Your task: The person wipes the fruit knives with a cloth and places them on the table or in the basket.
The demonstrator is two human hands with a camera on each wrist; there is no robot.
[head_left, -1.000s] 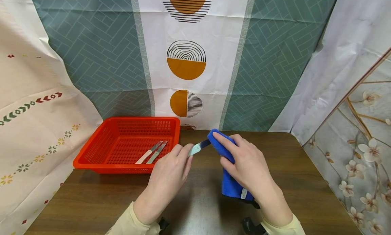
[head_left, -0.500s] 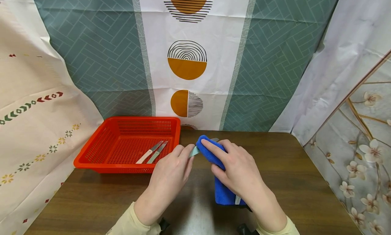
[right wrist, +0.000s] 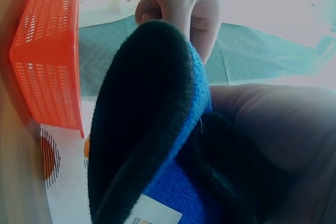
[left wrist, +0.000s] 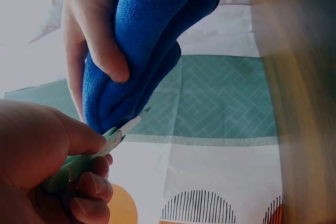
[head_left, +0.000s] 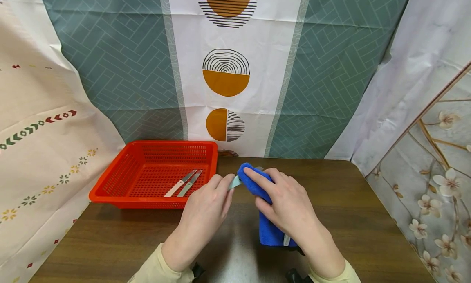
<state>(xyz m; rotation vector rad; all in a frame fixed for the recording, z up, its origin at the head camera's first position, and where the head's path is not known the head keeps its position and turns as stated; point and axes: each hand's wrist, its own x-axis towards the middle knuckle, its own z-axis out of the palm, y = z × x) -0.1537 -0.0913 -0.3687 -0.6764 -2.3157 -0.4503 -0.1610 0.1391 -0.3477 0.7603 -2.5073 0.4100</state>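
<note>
My left hand (head_left: 206, 203) grips the pale green handle of a small knife (left wrist: 113, 139), its blade pointing right. A folded blue cloth (head_left: 265, 230) with dark edging and a white tag is pinched in my right hand (head_left: 288, 197), which wraps it around the knife's blade. Most of the blade is hidden by the cloth; its tip shows beyond the fold in the head view. In the left wrist view the right thumb presses the cloth's side. The right wrist view shows mostly the cloth's dark underside.
A red plastic basket (head_left: 121, 201) stands left on the brown wooden table (head_left: 349, 217). Inside it lie a pink-handled knife (head_left: 180, 183) and a green-handled knife (head_left: 190, 183). A patterned curtain (head_left: 228, 82) hangs behind the table, with more fabric at both sides.
My right hand has moved left and slightly down with the cloth, bringing it over the blade up to near the handle. In the last half second it has barely moved. The left hand stays put.
</note>
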